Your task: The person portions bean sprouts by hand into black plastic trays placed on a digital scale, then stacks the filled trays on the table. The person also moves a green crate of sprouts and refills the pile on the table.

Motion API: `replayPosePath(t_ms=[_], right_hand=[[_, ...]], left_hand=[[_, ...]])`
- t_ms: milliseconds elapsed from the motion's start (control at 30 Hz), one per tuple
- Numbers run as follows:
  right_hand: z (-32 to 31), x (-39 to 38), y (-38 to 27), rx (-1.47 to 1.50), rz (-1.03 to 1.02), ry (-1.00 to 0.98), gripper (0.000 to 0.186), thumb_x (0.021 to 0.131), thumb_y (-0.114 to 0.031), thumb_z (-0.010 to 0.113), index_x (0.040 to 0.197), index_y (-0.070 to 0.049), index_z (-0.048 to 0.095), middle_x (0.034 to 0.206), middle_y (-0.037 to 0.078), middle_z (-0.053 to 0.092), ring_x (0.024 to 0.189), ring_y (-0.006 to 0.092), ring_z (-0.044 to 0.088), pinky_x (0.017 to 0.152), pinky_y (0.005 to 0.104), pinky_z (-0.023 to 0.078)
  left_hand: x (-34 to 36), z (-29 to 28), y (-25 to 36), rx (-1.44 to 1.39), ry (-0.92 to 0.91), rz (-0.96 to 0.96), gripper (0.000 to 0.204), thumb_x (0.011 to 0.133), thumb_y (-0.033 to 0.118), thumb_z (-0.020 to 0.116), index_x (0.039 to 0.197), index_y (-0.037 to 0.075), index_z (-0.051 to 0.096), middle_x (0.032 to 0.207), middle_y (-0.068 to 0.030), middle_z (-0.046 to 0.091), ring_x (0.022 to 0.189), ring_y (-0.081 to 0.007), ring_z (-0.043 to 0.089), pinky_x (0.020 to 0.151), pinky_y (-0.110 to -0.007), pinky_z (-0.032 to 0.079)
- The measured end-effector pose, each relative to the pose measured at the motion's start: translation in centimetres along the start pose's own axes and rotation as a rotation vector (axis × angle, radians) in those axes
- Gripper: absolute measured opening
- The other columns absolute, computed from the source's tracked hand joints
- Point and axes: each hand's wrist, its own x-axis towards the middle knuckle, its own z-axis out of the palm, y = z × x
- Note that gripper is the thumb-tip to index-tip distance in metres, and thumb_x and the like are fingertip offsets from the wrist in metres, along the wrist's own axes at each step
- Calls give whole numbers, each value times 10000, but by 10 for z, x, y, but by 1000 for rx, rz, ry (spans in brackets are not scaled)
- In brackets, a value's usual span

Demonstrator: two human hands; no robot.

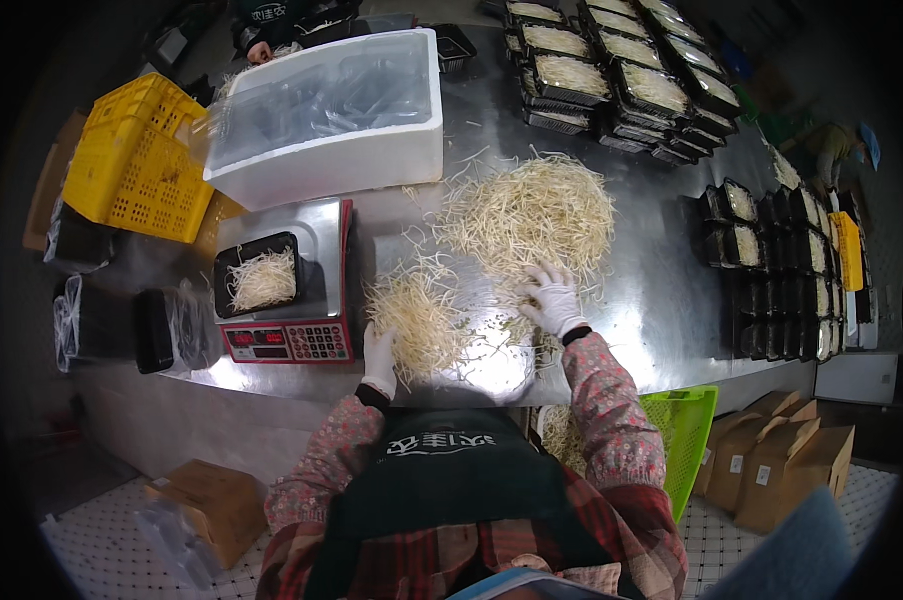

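Note:
My left hand point(380, 362), in a white glove, rests against the left side of a smaller heap of bean sprouts point(419, 322). Its fingers lie straight along the sprouts and grip nothing. My right hand point(554, 300), also gloved, has its fingers spread at the near edge of the large bean sprout pile point(542, 215). Loose sprouts and small bits lie on the metal table between the two hands. Left of the smaller heap stands a red-framed digital scale point(290, 343), with a black tray point(226, 285) of sprouts on its plate.
A white foam box point(322, 178) stands beyond the scale, beside yellow crates point(142, 165). Stacks of packed black trays point(572, 78) fill the far right, with more trays point(772, 300) at the right edge. A green basket point(694, 430) sits below the table. Another person's hand point(260, 52) is across the table.

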Motion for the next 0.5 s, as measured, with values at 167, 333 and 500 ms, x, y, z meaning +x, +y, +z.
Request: replayPosePath(t_ms=[167, 333, 500], right_hand=[[-14, -28, -31, 59, 279, 87, 618, 753, -411, 718, 1316, -229, 538, 1436, 116, 405, 1381, 345, 277, 1113, 598, 171], [37, -39, -75, 61, -160, 22, 703, 757, -501, 691, 1377, -256, 469, 1489, 95, 359, 1415, 350, 239, 1123, 608, 140], [-15, -64, 0, -81, 316, -86, 487, 788, -363, 673, 1260, -260, 610, 1463, 88, 420, 1391, 313, 299, 1125, 565, 140]], left_hand=[[9, 13, -2, -21, -15, 46, 683, 885, 127, 609, 1462, 50, 253, 1336, -102, 479, 1165, -212, 504, 967, -367, 424], [9, 43, -4, -68, -33, 40, 440, 884, 71, 570, 1301, 52, 429, 1174, -112, 568, 1004, -234, 603, 796, -368, 540], [27, 67, -26, -57, -251, 36, 620, 875, 56, 602, 1414, 51, 295, 1262, -116, 518, 1080, -241, 561, 905, -356, 495]])
